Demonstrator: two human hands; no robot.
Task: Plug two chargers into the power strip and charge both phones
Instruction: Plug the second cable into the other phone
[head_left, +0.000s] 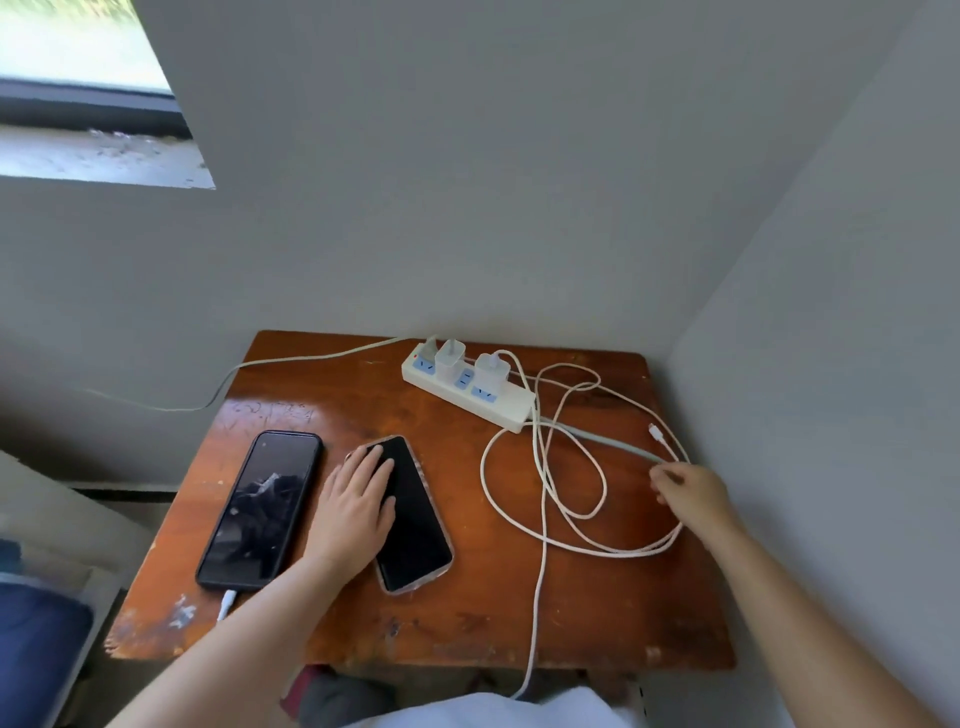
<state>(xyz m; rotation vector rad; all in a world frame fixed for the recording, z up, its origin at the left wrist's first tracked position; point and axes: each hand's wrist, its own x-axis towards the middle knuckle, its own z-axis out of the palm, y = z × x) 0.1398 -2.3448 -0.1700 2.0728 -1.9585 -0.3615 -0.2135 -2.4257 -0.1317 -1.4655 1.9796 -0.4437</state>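
A white power strip lies at the back of the wooden table, with two white chargers plugged into it. The black phone on the left has a white cable plugged into its near end. My left hand rests flat on the second phone, which has a clear case. My right hand pinches the loose white cable near the table's right edge. That cable's free connector lies just beyond my fingers.
Grey walls close in the table at the back and right. The strip's grey cord runs off the table to the left. Cable loops cover the right half of the table, and one strand hangs over the front edge. A window is at the upper left.
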